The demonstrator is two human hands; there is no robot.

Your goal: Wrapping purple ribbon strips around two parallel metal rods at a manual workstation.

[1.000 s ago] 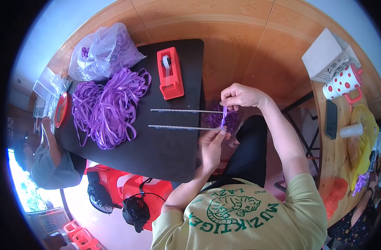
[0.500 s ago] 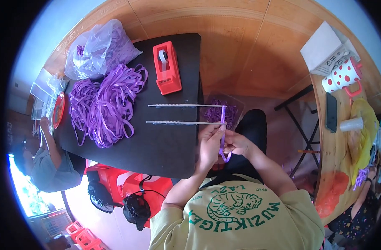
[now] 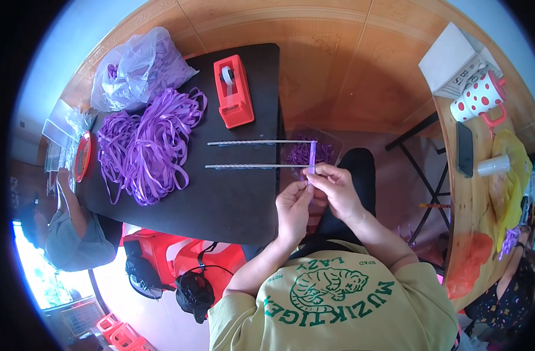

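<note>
Two metal chopsticks [image 3: 244,167] lie parallel on the black table [image 3: 232,205], their ends sticking out past its right edge. A strip of purple ribbon [image 3: 312,153] spans the gap between these ends. At the nearer chopstick's tip, my right hand [image 3: 337,190] pinches the ribbon between thumb and fingers. Just below and to its left, my left hand [image 3: 293,206] is closed in a pinch on the ribbon's lower part, which the fingers mostly cover. A large heap of purple ribbon [image 3: 153,149] lies on the table to the left.
Behind the heap is a plastic bag of ribbon [image 3: 142,70], beside a red tape dispenser [image 3: 234,93]. Below the chopstick tips, a clear container [image 3: 308,153] holds purple pieces. A wooden table on the right carries a dotted cup [image 3: 478,98] and a phone [image 3: 464,149]. Other people sit left and right.
My right hand has risen to the nearer chopstick's tip. My left hand has come down slightly from there. The loose ribbon loop that hung below is now hidden in my fingers.
</note>
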